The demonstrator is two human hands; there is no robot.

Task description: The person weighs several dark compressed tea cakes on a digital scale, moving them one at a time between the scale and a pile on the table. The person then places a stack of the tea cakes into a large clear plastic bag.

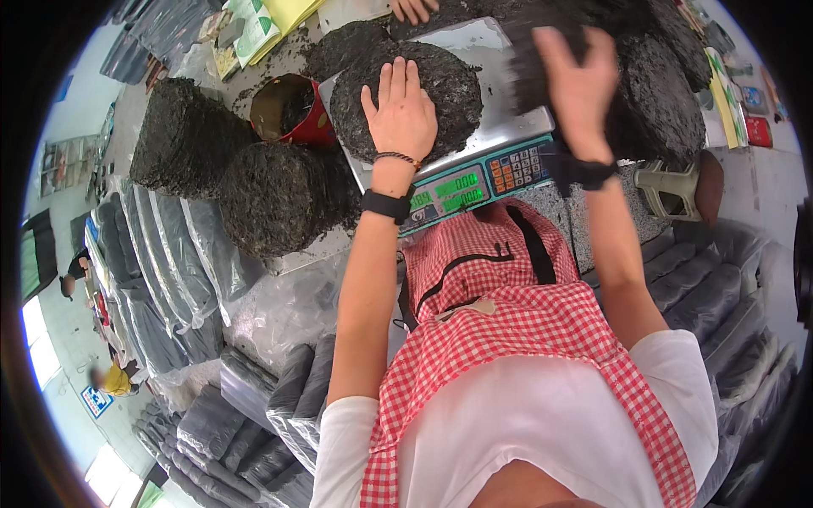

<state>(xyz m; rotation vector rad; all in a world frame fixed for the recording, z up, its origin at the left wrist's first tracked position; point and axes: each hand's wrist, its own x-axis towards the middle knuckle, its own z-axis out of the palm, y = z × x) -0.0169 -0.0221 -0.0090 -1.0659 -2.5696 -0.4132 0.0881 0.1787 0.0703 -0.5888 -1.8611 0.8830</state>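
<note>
My left hand (403, 117) lies flat, fingers forward, on a round, dark cake of pressed dried seaweed or similar leafy matter (454, 89). The cake rests on the metal pan (502, 136) of a digital scale, whose green-lit display (457, 187) and keypad (517, 168) face me. To the right, my right hand (575, 86) is blurred, its thumb and fingers apart, over or beside a dark mass of the same material; whether it touches it is unclear. More dark cakes (657, 95) are stacked at the right.
Left of the scale stand a red tin (305, 117) and dark rolled bundles (184, 140) (279, 197). A co-worker's hand (414, 9) shows at the top edge. A plastic stool (667, 190) is at the right. Plastic-wrapped dark packs (171, 247) lie on both sides. Another person (117, 381) is far left.
</note>
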